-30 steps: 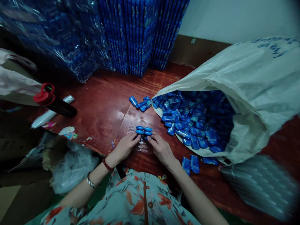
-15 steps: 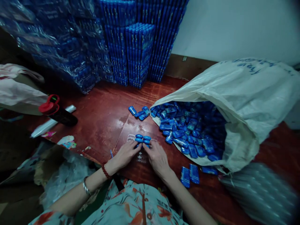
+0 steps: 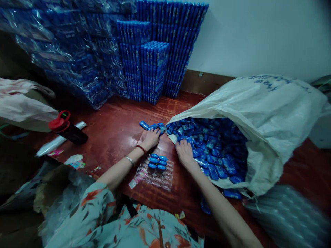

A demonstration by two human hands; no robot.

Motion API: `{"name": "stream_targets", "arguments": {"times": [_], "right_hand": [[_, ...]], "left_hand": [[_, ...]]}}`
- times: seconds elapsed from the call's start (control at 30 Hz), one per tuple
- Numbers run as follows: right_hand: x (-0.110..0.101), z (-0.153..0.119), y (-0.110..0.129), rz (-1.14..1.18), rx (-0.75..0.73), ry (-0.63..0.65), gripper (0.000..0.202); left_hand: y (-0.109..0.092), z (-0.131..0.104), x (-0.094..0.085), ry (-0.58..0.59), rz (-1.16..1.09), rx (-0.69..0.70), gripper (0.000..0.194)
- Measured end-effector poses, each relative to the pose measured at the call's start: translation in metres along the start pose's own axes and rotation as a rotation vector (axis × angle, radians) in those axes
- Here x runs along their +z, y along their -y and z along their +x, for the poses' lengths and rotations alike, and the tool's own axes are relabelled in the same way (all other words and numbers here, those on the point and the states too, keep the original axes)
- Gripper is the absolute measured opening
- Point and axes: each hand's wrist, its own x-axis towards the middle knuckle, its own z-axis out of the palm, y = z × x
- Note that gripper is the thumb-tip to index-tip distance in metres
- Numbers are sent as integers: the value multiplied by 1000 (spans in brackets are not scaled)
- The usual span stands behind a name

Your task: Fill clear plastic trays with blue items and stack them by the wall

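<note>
My left hand point(image 3: 152, 138) reaches over a few loose blue wrapped packets point(image 3: 144, 125) beside the sack's mouth. Its fingers are stretched out and touch them. My right hand point(image 3: 184, 152) is at the opening of a white woven sack point(image 3: 266, 120), its fingers spread on the blue packets point(image 3: 212, 158) spilling out; whether it grips one is hard to see. Between my arms lies a clear plastic tray point(image 3: 165, 181) with moulded pockets. Several blue packets point(image 3: 157, 162) stand in two columns in its far part.
Tall stacks of blue packets point(image 3: 155, 75) stand at the back, some in clear wrap point(image 3: 69, 62). On the left are a black bottle with a red lid point(image 3: 68, 129) and a plastic roll point(image 3: 55, 141). Clear moulded trays point(image 3: 287, 210) lie at the right, on the reddish table point(image 3: 116, 137).
Both hands have left the packets in the tray. My left hand moved forward to the loose packets, and my right hand moved forward and right to the sack's mouth.
</note>
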Motion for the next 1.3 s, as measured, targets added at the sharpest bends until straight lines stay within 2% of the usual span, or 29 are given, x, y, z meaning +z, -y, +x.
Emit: {"name": "stream_targets", "arguments": {"times": [0.1,0.2,0.3,0.4,0.47,0.53,0.63,0.77,0.93,1.1,1.17,1.3], "right_hand": [[-1,-11,-3,42,6,11,38],[-1,-41,-16,367,9,-113,39],[3,-86,-18,775,52,-305,30],[15,-126,4,950,75,-354,19],[25,-140,24,979,30,-359,20],[33,-143,40,944,-61,-395,26],[37,-134,50,792,-260,-422,29],[26,-118,46,577,-409,-330,29],[9,-108,44,387,-476,-227,26],[0,-107,60,234,-454,-122,24],[-1,-108,68,207,-424,-100,22],[5,-113,75,205,-373,-159,20]], "left_hand": [[0,15,5,3,-23,-39,28],[13,5,2,7,-64,-72,26],[28,-38,-10,-94,-232,-142,26],[31,-104,-28,-229,-440,-241,26],[25,-146,-40,-230,-494,-307,25],[13,-178,-48,-217,-523,-392,29],[-10,-201,-50,-226,-550,-428,26],[-33,-201,-37,-263,-531,-175,14],[-39,-191,-21,-208,-313,71,32],[-33,-178,-28,-134,-175,294,28],[-32,-172,-34,-69,-135,372,28],[-36,-165,-39,106,-101,455,24]]}}
